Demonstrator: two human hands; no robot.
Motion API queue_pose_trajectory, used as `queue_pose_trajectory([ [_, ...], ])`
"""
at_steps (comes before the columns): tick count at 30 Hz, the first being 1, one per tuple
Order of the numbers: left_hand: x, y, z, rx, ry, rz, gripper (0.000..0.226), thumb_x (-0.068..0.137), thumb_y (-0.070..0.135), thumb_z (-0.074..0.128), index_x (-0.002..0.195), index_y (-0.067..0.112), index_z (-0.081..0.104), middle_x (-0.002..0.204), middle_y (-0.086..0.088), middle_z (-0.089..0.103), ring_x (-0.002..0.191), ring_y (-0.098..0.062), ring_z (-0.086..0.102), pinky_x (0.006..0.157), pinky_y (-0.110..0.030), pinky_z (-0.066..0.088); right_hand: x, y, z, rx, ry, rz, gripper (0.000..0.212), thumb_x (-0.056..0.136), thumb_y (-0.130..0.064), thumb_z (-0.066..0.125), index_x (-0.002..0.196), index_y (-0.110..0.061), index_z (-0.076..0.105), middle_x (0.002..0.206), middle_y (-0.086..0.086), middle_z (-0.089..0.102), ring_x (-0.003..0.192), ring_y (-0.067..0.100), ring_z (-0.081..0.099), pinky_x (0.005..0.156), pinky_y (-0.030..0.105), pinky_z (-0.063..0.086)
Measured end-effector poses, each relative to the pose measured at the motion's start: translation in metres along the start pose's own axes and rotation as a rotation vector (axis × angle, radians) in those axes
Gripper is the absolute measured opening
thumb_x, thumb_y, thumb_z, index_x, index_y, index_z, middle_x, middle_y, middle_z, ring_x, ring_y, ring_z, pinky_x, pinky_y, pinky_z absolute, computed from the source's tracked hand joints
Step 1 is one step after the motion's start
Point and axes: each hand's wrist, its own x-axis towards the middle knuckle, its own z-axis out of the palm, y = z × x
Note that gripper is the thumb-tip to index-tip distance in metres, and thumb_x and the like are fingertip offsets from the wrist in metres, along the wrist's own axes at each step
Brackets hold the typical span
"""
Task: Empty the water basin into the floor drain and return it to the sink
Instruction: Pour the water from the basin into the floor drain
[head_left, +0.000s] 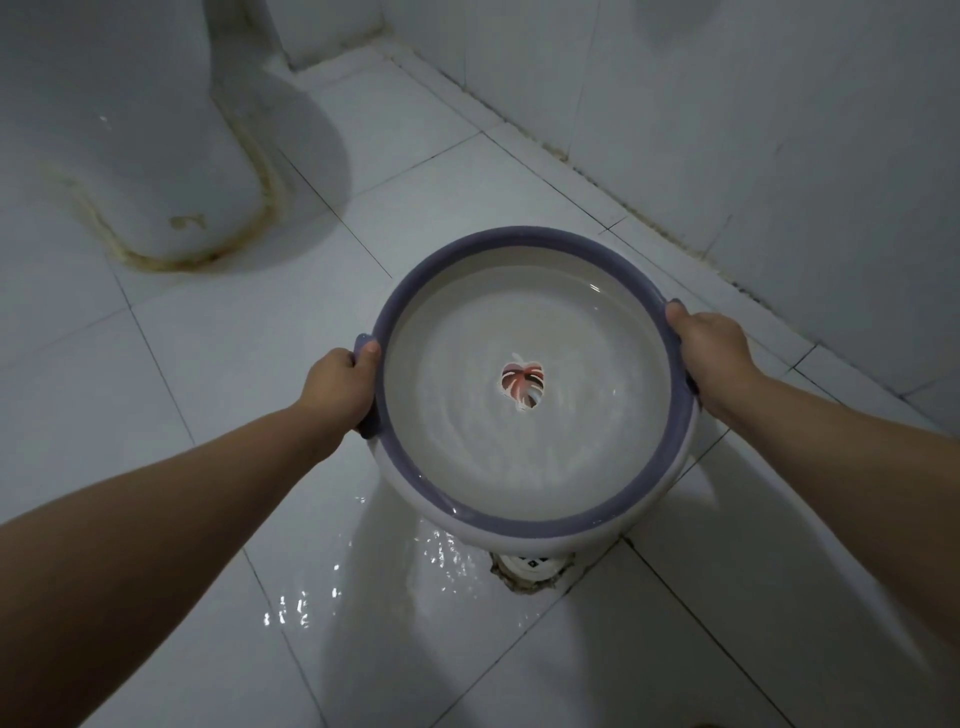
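Basin (530, 499) hangs between left hand (340, 387) and right hand (714, 353).

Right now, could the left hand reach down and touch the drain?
Probably not yet. The left hand is busy gripping the basin rim, and the basin hangs over most of the floor drain, blocking the way.

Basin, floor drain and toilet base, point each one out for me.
basin (524, 506), head view, on its purple front rim.
floor drain (532, 564), head view, on the white grate.
toilet base (156, 156), head view, on its white side.
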Motion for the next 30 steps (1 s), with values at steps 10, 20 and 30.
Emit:
queue_pose_trajectory([
  [10,0.0001,-0.0002,0.0003,-0.001,-0.001,-0.004,0.054,0.097,0.042,0.028,0.110,-0.005,0.053,0.093,-0.016,0.054,0.082,-0.030,0.052,0.071,-0.037,0.042,0.0000,-0.0006,-0.0006,-0.018,0.005,-0.007,0.040,0.088,-0.042,0.049,0.076,-0.005,0.056,0.070,0.013,0.055,0.058,0.024,0.051,0.054,0.030,0.038],
  [20,0.0009,-0.0008,-0.0014,0.008,0.001,-0.006,0.056,0.097,0.042,0.027,0.110,-0.007,0.053,0.091,-0.017,0.053,0.080,-0.029,0.051,0.069,-0.038,0.041,0.0003,-0.0018,0.0010,-0.053,0.000,-0.020,0.040,0.089,-0.043,0.047,0.075,-0.007,0.055,0.063,0.009,0.051,0.054,0.022,0.048,0.049,0.028,0.035],
  [30,0.0013,-0.0018,-0.0031,0.003,0.007,0.004,0.056,0.097,0.042,0.028,0.106,-0.006,0.054,0.088,-0.018,0.055,0.079,-0.031,0.053,0.068,-0.037,0.042,0.0005,-0.0035,0.0010,-0.065,0.003,-0.022,0.042,0.089,-0.044,0.046,0.070,-0.007,0.050,0.060,0.007,0.049,0.051,0.020,0.046,0.047,0.028,0.033],
])
